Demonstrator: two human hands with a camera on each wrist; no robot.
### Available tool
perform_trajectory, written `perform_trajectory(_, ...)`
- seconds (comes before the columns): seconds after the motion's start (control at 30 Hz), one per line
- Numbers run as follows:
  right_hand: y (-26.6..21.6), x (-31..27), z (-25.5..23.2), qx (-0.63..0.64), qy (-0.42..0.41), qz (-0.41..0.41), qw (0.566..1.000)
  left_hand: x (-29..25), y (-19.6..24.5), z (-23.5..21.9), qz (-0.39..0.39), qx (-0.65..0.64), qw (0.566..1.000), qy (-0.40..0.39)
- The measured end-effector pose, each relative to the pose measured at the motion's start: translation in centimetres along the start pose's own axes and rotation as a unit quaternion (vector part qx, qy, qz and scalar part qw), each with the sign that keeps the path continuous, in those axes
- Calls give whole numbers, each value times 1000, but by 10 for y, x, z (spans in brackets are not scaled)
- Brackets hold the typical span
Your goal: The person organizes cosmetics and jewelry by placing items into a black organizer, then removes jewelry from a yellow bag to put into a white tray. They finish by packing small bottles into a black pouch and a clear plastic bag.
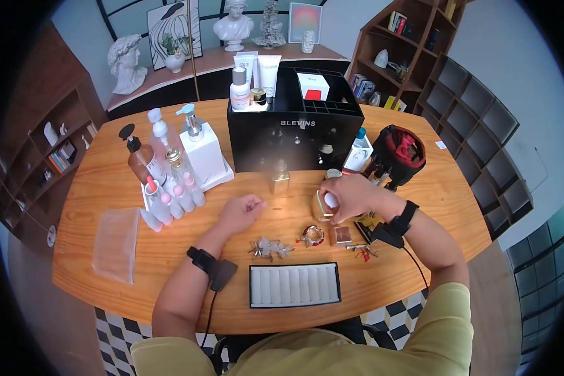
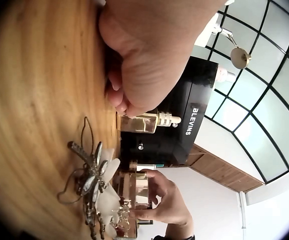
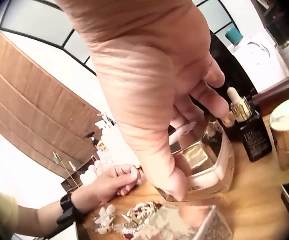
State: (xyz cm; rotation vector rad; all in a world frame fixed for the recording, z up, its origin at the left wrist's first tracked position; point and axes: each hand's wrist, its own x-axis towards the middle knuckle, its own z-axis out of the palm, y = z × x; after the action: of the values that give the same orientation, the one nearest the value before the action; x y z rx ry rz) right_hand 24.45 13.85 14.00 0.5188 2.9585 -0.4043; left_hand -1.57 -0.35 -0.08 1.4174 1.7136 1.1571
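Observation:
My right hand [image 1: 352,195] reaches over a clear, gold-trimmed box [image 3: 220,172] on the table, thumb at the near rim and fingers toward the far side. A gold square item shows inside it, and something white shows beneath the hand. Loosely curled, my left hand [image 1: 243,212] rests on the wood and holds nothing. A dropper bottle [image 2: 143,123] stands beyond the left hand. Closer to me lie a silver and white hair ornament [image 1: 271,248], a beaded bracelet [image 1: 313,235], a small square compact [image 1: 341,235] and a red hair clip [image 1: 365,252].
A slotted white tray [image 1: 294,285] lies in front of me. The black organizer [image 1: 294,141] rises behind the hands. Pump bottles [image 1: 203,153] stand left, near a translucent pouch [image 1: 116,244]. A black and red bag [image 1: 402,153] and a dark dropper bottle [image 3: 254,135] are right.

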Motion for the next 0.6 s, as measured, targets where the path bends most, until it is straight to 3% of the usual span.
perform_trajectory(0.27, -16, 18, -92, 141, 111, -42, 983, -1, 1, 1, 7, 7, 1000, 8)
perform_trajectory(0.47, -16, 85, -152, -44, 240, -19, 970, 2, -6, 4, 14, -9, 999, 31)
perform_trajectory(0.6, -17, 122, -163, -101, 199, 46, 974, 2, -7, 4, 25, -7, 999, 29)
